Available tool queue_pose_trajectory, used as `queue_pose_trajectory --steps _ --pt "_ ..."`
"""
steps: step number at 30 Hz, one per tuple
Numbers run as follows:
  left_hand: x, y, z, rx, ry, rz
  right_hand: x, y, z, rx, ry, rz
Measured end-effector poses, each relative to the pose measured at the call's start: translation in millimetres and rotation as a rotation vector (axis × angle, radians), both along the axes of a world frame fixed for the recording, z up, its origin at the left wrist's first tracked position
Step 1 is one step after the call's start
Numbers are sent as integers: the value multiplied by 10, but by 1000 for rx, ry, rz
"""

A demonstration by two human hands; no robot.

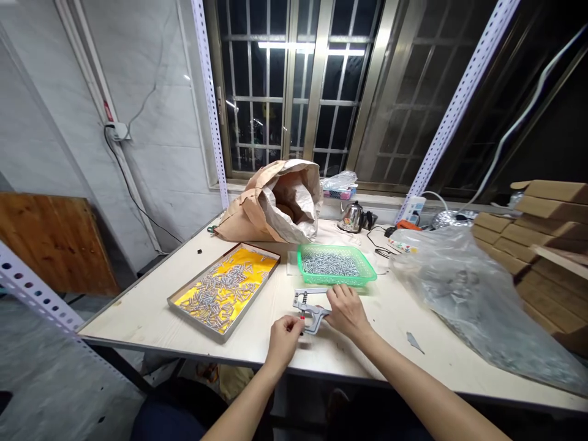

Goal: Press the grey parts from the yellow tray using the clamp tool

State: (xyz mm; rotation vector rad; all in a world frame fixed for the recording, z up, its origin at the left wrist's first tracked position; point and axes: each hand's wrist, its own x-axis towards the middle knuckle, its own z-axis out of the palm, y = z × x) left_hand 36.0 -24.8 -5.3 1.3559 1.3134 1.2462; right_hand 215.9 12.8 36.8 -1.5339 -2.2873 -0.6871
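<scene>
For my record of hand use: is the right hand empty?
No, the right hand grips the grey metal tool near the green basket.

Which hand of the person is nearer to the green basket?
Right. The right hand is just in front of the green basket; the left hand is farther away, nearer the front edge of the table.

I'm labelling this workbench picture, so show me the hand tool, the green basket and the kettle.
Hand tool [316, 311]: head view, on its grey metal body.
Green basket [340, 282]: head view, on its front wall.
Kettle [351, 216]: head view, on its shiny side.
</scene>
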Motion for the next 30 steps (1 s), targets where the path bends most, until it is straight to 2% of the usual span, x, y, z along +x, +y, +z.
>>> queue_pose_trajectory --steps 3,5,12,18,24,30 --pt "5 17 0 -16 16 16 -26 -34 3 190 51 69" --pt "7 31 0 -32 -2 31 -51 -68 -16 236 80 70" --pt "65 -34 66 23 38 119 -64 -264 -219 117 200 -107" --pt "139 -137 102 175 89 176 -19 -343 -441 144 272 -133" --pt "197 -98 82 121 51 270 -50 -304 -472 177 359 -106" --pt "117 2 117 -4 239 158 -67 -311 -444 130 426 -73"
